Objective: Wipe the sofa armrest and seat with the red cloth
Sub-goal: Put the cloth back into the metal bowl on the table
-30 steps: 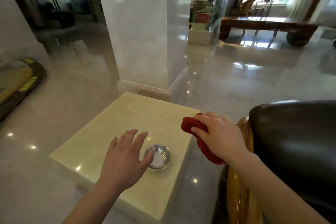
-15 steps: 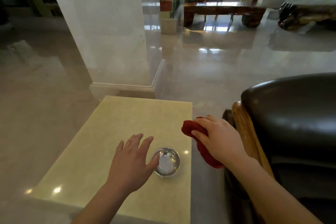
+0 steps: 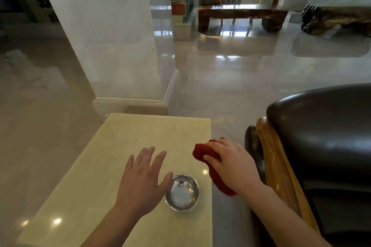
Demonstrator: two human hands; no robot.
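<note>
My right hand [image 3: 232, 164] bunches the red cloth [image 3: 212, 172]; my left hand [image 3: 143, 178] is spread, empty. Armrest [image 3: 321, 126] at 3 o'clock — wiping not yet begun, seat too.

Two bare forearms entered from the lower edge of the frame, one at lower centre, one at lower right. No sleeve showed on either arm up to the frame edge. Left hand [image 3: 143, 178] in the lower centre: no ring, watch or glove visible; four fingers and thumb all in view, nails short. Right hand [image 3: 232, 163] in the lower right of centre: likewise bare, wrist unadorned, knuckles and back of hand toward the camera.
</note>
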